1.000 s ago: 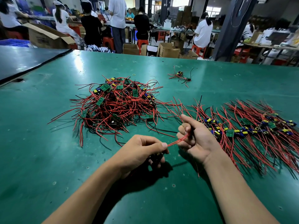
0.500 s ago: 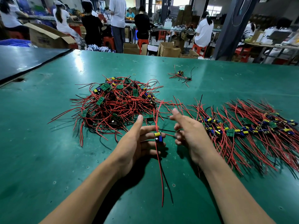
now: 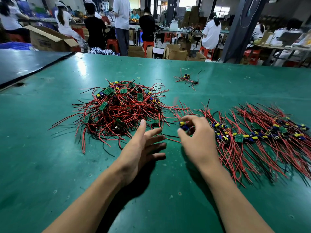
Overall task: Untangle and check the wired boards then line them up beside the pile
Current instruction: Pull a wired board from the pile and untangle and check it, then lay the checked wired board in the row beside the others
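Observation:
A tangled pile of small green boards with red and black wires lies left of centre on the green table. To the right, a row of boards is laid out side by side, wires fanned toward me. My right hand pinches one wired board with yellow and blue parts at the row's left end, blurred by motion. My left hand hovers empty with fingers spread, just below the pile's right edge.
Two loose wired boards lie apart at the back of the table. A dark mat covers the far left corner. Beyond the table edge stand cardboard boxes, red stools and several seated and standing people.
My left hand has let go of the board and opened. My right hand has taken that board and carried it right toward the row's left end.

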A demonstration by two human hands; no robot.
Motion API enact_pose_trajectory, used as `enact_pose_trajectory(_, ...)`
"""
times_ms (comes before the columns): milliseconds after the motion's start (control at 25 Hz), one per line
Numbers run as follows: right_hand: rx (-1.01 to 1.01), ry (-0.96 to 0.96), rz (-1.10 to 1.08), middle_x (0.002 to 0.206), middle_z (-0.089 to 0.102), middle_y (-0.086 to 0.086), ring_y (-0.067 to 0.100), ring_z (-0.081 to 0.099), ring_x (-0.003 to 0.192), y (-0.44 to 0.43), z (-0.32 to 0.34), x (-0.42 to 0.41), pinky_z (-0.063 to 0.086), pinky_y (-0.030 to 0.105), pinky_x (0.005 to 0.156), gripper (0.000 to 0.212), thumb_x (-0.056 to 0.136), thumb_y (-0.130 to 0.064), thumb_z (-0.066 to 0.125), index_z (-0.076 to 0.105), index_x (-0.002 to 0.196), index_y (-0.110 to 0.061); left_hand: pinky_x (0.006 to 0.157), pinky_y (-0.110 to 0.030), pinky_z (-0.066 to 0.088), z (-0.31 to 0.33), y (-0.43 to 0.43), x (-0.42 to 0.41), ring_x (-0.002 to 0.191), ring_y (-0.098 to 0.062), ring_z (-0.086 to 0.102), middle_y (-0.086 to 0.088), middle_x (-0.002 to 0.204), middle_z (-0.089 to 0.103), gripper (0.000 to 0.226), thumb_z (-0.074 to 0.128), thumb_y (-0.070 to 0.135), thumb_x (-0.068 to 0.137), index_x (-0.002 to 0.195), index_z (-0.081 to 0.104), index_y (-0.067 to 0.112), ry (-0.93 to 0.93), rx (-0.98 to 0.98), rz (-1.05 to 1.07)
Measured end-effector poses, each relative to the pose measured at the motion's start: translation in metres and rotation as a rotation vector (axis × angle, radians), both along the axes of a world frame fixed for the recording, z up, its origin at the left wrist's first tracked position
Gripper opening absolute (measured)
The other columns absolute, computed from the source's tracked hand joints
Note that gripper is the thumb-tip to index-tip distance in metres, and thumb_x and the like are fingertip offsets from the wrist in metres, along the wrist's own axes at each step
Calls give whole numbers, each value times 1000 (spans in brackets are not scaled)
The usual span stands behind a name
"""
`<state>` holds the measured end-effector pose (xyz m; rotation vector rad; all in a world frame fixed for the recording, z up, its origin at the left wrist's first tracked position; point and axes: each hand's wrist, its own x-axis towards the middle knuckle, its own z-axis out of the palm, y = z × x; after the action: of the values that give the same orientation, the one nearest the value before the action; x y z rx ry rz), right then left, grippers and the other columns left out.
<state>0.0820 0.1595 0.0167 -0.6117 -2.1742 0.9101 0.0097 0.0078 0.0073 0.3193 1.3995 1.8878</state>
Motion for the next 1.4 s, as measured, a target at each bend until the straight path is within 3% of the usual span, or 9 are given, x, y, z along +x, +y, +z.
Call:
enact_pose_trajectory(200, 154, -226, -341, 119, 56, 6, 30, 51, 116, 24, 3, 12, 39, 42, 101, 44, 83, -23, 76, 63, 125, -24, 82, -44, 58, 3, 1, 3, 99, -32, 67, -21, 119, 65, 64, 33, 54, 98, 111, 65, 1, -29, -21, 122)
enact_pose_trajectory(360, 235, -198, 17, 115, 64, 3, 25, 56, 112, 5, -1, 2, 43, 43, 102, 32, 88, -21, 72, 69, 119, -18, 73, -41, 60, 4, 2, 4, 88, -30, 68, -19, 106, 66, 60, 34, 50, 100, 102, 66, -1, -26, -11, 166)
enact_pose_trajectory(440, 296, -350, 141, 124, 61, -1, 23, 52, 118, -9, -11, -4, 40, 40, 104, 35, 94, -31, 65, 66, 127, -21, 70, -40, 60, 3, 2, 2, 81, -28, 68, -17, 99, 67, 54, 36, 45, 101, 99, 65, -1, -10, -14, 199)
enact_pose_trajectory(560, 385, -563, 96, 126, 58, -4, 23, 44, 122, -11, -22, -8, 33, 38, 98, 37, 97, -45, 56, 62, 130, -30, 64, -37, 60, 3, 2, 2, 71, -25, 67, -17, 93, 64, 36, 45, 27, 102, 95, 64, -2, 18, -14, 245)
enact_pose_trajectory(720, 270, -574, 92, 105, 70, -5, 23, 56, 112, -8, -14, -6, 34, 36, 92, 17, 97, -41, 59, 67, 107, -30, 54, -34, 60, 5, -2, 4, 59, -27, 68, -20, 96, 62, 18, 43, 6, 101, 104, 58, -4, 8, -36, 240)
enact_pose_trajectory(840, 279, -645, 127, 106, 70, -5, 24, 56, 113, -9, -7, -3, 34, 37, 95, 13, 100, -33, 55, 67, 101, -28, 47, -33, 57, 10, -3, 6, 53, -30, 67, -21, 97, 61, 17, 45, 1, 99, 113, 54, -3, -3, -55, 253)
enact_pose_trajectory(1000, 170, -746, 310, 84, 63, -10, 20, 61, 101, -4, 8, 4, 42, 37, 101, 13, 98, -31, 60, 60, 85, -29, 41, -29, 51, 8, -4, 12, 42, -28, 62, -17, 96, 64, 17, 55, 5, 95, 112, 54, 5, 145, -200, 255)
enact_pose_trajectory(1160, 116, -886, 564, 76, 68, -10, 4, 60, 72, -5, 21, 11, 47, 20, 74, 19, 91, -28, 69, 63, 73, -30, 75, -20, 43, 0, -8, 10, 79, -11, 64, 11, 95, 68, 14, 70, 20, 84, 97, 69, 24, 851, -632, 377)
enact_pose_trajectory(1400, -13, -772, 576, 77, 75, -2, 0, 60, 62, -4, 18, 11, 49, 16, 63, 17, 87, -40, 74, 73, 77, -26, 106, -28, 39, -10, -9, 2, 130, -10, 46, 13, 144, 48, 53, 64, 34, 86, 138, 51, 31, 1184, -816, 147)
